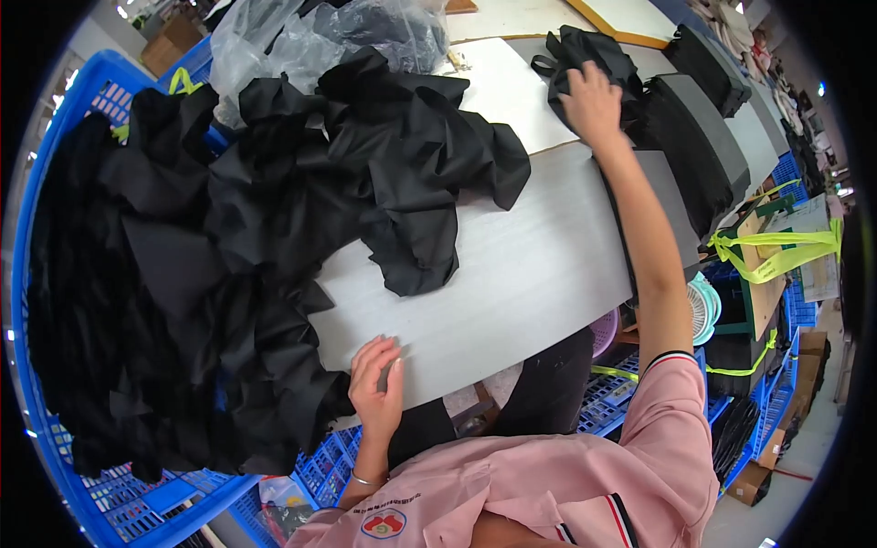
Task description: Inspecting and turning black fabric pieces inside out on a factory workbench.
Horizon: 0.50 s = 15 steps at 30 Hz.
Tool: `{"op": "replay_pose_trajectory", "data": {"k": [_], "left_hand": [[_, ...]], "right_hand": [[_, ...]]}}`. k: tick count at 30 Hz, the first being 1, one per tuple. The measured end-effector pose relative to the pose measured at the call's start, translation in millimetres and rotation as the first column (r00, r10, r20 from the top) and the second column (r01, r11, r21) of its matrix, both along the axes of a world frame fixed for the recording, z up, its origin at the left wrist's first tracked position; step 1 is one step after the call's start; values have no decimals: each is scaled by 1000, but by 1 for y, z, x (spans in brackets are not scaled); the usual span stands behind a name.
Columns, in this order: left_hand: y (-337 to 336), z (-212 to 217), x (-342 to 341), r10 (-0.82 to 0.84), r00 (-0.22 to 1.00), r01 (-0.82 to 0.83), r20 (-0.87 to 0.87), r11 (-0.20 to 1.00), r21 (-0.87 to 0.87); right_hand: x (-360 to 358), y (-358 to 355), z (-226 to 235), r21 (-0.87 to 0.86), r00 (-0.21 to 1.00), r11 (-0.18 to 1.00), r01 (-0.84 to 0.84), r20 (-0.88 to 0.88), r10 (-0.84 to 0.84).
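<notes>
At the far right of the worktable, my right hand [594, 102] reaches out with its fingers spread over a bunched black cloth piece [585, 57]. A small loop of the cloth sticks out at its left side. My left hand [375, 379] is near the table's front edge, its fingers stretched out and holding nothing I can see. Right beside it lies a large heap of crumpled black fabric pieces [265, 201]. This heap spills from a blue plastic crate [68, 100] at the left onto the light grey tabletop [530, 256].
Stacks of flat black pieces [694, 137] line the table's right side. Clear plastic bags [338, 32] lie behind the heap. A white board [512, 82] covers part of the far table. Below right are a turquoise fan [703, 309], yellow-green straps [776, 256] and blue crates [607, 411].
</notes>
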State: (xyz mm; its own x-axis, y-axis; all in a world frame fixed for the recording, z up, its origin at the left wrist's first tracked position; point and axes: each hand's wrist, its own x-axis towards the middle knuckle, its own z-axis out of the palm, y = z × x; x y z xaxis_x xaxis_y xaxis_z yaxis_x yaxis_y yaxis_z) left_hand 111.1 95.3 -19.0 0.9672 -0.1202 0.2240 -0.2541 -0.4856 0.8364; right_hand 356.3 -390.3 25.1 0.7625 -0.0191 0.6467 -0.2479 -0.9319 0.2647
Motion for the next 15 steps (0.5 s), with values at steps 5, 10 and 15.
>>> {"op": "replay_pose_trajectory", "data": {"k": [5, 10, 15], "left_hand": [[3, -2, -4, 10, 999, -9, 33, 1000, -29], [-2, -6, -4, -28, 998, 33, 53, 995, -94], [-11, 22, -8, -15, 994, 37, 107, 978, -203]], "right_hand": [[-59, 161, 21, 831, 936, 527, -181, -20, 352], [-90, 186, -5, 783, 941, 538, -313, 179, 286], [-190, 228, 36, 333, 853, 790, -514, 297, 430]]}}
